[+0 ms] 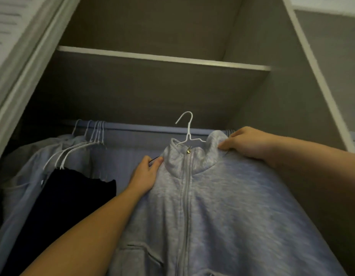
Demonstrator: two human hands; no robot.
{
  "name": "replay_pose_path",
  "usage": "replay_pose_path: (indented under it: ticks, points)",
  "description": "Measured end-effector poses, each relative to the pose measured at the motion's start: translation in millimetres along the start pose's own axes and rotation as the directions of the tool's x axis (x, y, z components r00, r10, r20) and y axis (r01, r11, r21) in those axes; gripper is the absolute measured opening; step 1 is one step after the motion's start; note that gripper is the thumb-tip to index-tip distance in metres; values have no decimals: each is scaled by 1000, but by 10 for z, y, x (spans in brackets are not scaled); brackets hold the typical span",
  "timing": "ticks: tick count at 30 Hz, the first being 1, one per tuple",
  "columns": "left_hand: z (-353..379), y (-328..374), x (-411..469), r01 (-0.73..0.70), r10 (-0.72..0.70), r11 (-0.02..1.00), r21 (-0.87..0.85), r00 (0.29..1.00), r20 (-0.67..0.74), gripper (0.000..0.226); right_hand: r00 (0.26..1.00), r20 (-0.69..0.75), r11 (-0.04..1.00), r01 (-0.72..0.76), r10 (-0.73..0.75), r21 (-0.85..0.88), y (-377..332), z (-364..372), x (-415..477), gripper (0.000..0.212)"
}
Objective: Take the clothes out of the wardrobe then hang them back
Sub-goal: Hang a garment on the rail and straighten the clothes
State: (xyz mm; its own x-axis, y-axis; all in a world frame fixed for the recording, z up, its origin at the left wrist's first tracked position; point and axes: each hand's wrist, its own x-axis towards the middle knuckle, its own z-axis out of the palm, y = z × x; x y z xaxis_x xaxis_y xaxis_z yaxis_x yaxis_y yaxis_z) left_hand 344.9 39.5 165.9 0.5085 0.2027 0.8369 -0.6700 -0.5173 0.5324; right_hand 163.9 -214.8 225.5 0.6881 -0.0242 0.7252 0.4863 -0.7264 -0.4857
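Head view: left hand (146,174) and right hand (246,142) pinch grey jacket (212,196) shoulders (white hanger (187,126) inside).

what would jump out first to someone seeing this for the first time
The big grey zip jacket fills the lower middle, on a white wire hanger whose hook stands free, not on the rail. The left hand holds its shoulder and the right hand pinches its collar. To the left, a black garment and pale clothes hang from a bunch of white hangers.
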Motion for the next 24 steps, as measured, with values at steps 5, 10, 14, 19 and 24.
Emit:
replay_pose_path:
  ticks: [5,10,14,19,24]
  points:
    - [157,-280,605,-37,38,999,36,999,-30,47,985,-172,1000,-8,12,23,-213,342,362,19]
    - [274,-402,1132,2,-1,999,40,1000,-16,40,941,-337,999,20,-28,-26,-418,796,779,19]
    - [329,-480,1366,6,4,981,-196,999,51,45,935,-353,999,16,-25,-29,-565,1180,1021,18]
    - [235,-618,1418,-20,66,903,-429,994,92,49,925,-378,999,44,-33,20,-618,1627,1165,32]
    - [243,-820,1396,-26,100,899,-436,984,147,49,938,-345,999,-1,14,38,-527,1955,1276,32]
